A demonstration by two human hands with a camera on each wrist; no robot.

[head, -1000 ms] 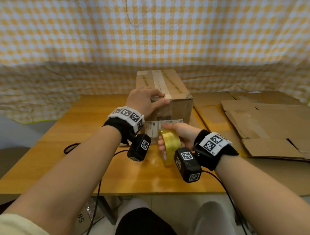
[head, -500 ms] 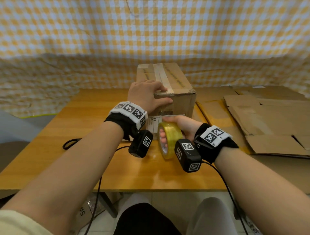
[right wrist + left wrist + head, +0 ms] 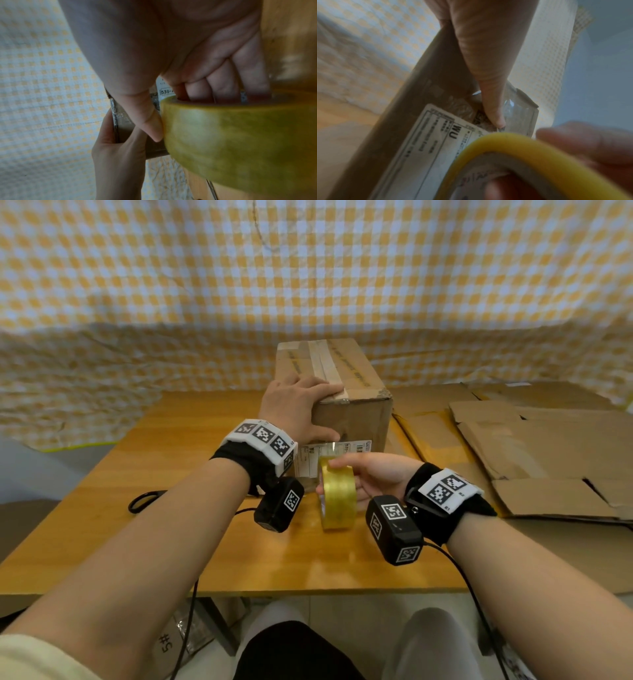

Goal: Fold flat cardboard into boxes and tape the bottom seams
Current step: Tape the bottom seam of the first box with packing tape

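The box (image 3: 337,392) stands on the table (image 3: 171,474). The left hand (image 3: 294,409) clasps its near top edge, thumb down the front. The right hand (image 3: 373,475) grips the tape roll (image 3: 337,496), fingers hidden inside its core. The label (image 3: 426,142) print is blurred.

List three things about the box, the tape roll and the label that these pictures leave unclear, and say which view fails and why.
1. Free end of the tape roll: the head view is too small, and both wrist views blur it.
2. Small print on the shipping label: blurred, and partly covered by the roll.
3. Box underside: it faces the table in every view.
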